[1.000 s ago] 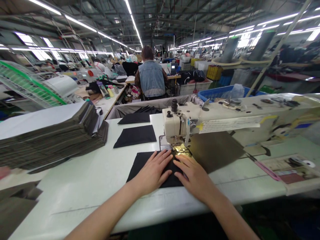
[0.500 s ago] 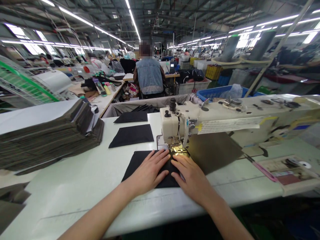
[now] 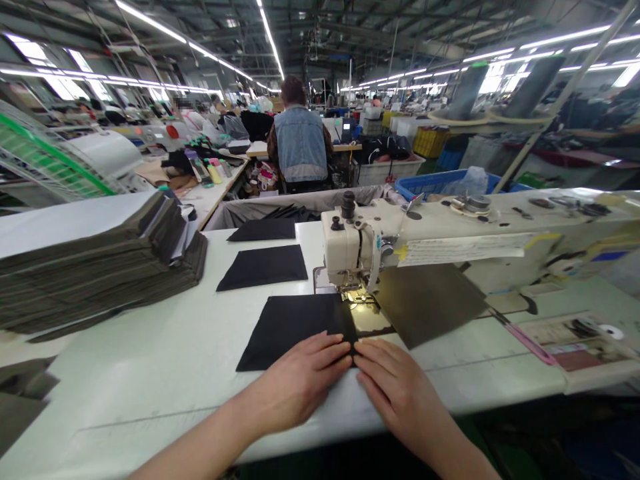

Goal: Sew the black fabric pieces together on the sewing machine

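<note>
A folded black fabric piece (image 3: 295, 327) lies flat on the pale sewing table, its right edge beside the presser foot (image 3: 357, 298) of the sewing machine (image 3: 350, 243). My left hand (image 3: 305, 377) has its fingers together over the near right part of the fabric, closed on its near edge; its thumb is hidden. At the near right corner, my right hand (image 3: 395, 380) pinches the fabric's edge with fingertips close to those of my left hand. A second black fabric piece (image 3: 263, 267) and a third black fabric piece (image 3: 263, 230) lie farther back.
A tall stack of dark fabric panels (image 3: 95, 280) stands at the left. On the right are pink-handled scissors (image 3: 530, 343) and a tray (image 3: 565, 380) of small items. A blue basket (image 3: 430, 183) stands behind the machine. A person in a denim vest (image 3: 303, 143) sits ahead.
Both hands have drawn back toward the table's near edge and slightly right, uncovering most of the black fabric. The fabric lies a little nearer, its far right corner now visible by the presser foot.
</note>
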`<state>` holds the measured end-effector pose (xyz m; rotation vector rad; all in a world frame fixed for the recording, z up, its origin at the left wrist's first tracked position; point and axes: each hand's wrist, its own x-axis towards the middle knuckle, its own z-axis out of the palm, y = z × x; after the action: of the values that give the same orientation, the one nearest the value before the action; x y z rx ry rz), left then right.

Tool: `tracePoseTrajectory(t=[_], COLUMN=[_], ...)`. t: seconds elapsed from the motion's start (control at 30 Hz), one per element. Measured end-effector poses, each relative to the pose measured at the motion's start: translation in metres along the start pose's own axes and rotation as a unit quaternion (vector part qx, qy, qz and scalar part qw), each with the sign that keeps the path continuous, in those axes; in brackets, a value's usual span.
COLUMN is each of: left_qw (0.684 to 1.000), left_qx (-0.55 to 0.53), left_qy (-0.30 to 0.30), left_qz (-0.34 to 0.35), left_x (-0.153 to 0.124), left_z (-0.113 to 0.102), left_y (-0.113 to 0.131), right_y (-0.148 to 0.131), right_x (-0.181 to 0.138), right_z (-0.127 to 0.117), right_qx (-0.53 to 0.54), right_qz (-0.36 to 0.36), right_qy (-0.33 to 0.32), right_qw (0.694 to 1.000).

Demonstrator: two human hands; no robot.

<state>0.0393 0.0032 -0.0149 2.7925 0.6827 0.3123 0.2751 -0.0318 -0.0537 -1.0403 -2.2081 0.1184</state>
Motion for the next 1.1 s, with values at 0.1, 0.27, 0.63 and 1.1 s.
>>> tracePoseTrajectory(t=[0.1,0.27,0.63,1.1], left_qw=[1.000,0.999,0.999,0.999], left_qx=[0.011,0.015,-0.004,-0.017], left_qy=[0.015,0.019,0.030,0.044], left_qz=[-0.006,-0.021,-0.010,-0.012], left_x=[0.001,0.010,0.032,0.041], left_z=[0.000,-0.003,-0.015,-0.023], left_y=[-0.003,-0.025,-0.072,-0.092], right_y=[0.001,0.009,0.025,0.062], right_x=[0.006,0.023,0.056,0.036], right_z=[-0.001,0.003,0.011,-0.017], right_qx=[-0.009,-0.039,-0.070,-0.052], right_qz=[0.003,0.037,0.065,0.377], right_qy=[-0.015,-0.049,-0.057,0.014], right_qw=[1.000,0.997,0.994,0.925])
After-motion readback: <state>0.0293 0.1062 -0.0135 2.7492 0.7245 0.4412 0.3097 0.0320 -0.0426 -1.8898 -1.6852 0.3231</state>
